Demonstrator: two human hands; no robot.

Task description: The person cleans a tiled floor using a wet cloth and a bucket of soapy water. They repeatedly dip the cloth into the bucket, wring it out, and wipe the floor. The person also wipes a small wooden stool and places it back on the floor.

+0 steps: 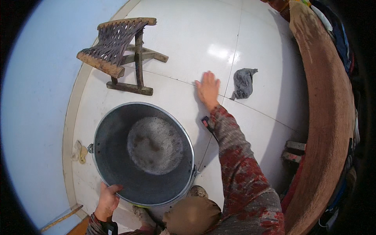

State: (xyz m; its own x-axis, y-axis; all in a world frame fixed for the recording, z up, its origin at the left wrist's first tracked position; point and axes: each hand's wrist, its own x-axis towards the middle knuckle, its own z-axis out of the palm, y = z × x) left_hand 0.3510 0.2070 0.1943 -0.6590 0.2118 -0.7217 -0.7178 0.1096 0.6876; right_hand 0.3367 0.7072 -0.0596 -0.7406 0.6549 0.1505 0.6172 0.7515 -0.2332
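My left hand (108, 198) grips the near-left rim of a large dark grey bucket (113, 164), thumb over the edge. Foamy, greyish water (155, 147) lies at the bucket's bottom. My right hand (208, 89) is stretched out beyond the bucket with its fingers apart and nothing in it; whether it touches the tiles cannot be told. A crumpled, dark grey cloth (243, 83) lies on the floor just to the right of that hand. A dark strap with a small device (206, 122) shows beside the right sleeve.
A wooden folding stool with a woven seat (113, 44) stands beyond the bucket by the wall (38, 102). Along the right side runs a brown padded edge (326, 117) with clothes heaped behind it. A pale yellowish scrap (82, 154) lies left of the bucket on white floor tiles (182, 53).
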